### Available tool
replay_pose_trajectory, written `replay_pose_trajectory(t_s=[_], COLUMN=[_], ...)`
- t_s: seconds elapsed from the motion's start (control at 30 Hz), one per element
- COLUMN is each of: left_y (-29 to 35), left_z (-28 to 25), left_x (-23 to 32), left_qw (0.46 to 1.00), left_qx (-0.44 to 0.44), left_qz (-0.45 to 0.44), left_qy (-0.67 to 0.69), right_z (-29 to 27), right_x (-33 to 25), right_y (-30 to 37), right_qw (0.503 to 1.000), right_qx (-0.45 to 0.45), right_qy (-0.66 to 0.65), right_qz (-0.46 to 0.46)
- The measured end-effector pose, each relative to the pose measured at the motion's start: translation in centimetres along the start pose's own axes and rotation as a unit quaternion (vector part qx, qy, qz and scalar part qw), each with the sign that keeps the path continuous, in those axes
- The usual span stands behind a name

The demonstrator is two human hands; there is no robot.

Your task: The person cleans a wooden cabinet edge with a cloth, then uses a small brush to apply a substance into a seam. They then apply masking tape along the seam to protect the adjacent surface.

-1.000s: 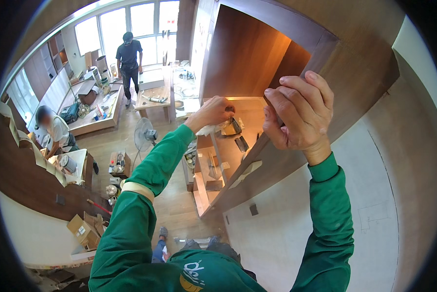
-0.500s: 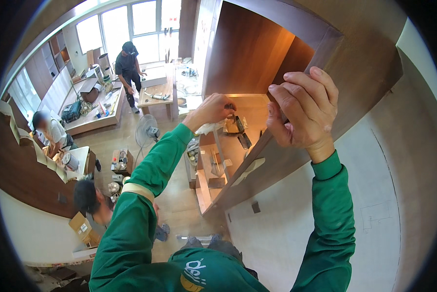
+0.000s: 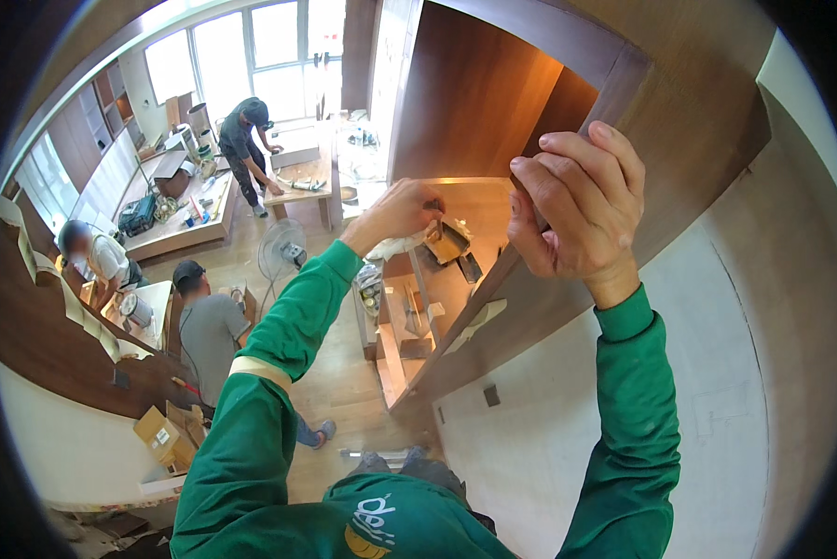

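My left hand (image 3: 402,216) reaches forward in front of the tall wooden cabinet (image 3: 493,102), thumb and fingers pinched together. Something small and dark shows at its fingertips, too small to name. Below those fingertips are an open brown box (image 3: 448,244) and a dark block-like piece (image 3: 470,268), inside the cabinet's lit lower part. Higher up and to the right, my right hand (image 3: 582,200) is raised beside the cabinet's wooden edge panel (image 3: 689,140). Its fingers curl toward the thumb; what they close on, if anything, is hidden.
A white standing fan (image 3: 281,247) is left of my left arm. Close behind that arm walks a person in a grey shirt (image 3: 212,331). Another leans over a wooden table (image 3: 302,182) near the windows; one sits at far left. A cardboard box (image 3: 165,438) stands lower left.
My left hand has shifted slightly left; my right hand is nearly still. The person in grey has moved farther forward and into fuller view. The one by the windows now bends over the table.
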State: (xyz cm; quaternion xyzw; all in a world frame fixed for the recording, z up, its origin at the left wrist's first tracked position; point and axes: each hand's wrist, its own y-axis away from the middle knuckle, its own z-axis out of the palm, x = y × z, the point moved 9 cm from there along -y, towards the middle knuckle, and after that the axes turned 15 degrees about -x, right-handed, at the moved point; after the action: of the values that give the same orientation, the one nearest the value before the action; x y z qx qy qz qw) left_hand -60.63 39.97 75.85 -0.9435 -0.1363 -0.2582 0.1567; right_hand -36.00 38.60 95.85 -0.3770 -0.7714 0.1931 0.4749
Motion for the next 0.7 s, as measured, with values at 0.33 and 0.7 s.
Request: replay_pose_trajectory(t_s=[0.33, 0.7], left_y=[0.4, 1.6], left_z=[-0.1, 0.6], left_x=[-0.6, 0.6], left_qw=[0.999, 0.999], left_qx=[0.021, -0.001], left_qz=[-0.001, 0.004], left_qy=[0.049, 0.033], right_z=[0.4, 0.1], right_x=[0.1, -0.6], right_y=[0.3, 0.3], right_qw=[1.0, 1.0], right_qx=[0.002, 0.003], right_qy=[-0.006, -0.006], right_qz=[0.004, 0.002])
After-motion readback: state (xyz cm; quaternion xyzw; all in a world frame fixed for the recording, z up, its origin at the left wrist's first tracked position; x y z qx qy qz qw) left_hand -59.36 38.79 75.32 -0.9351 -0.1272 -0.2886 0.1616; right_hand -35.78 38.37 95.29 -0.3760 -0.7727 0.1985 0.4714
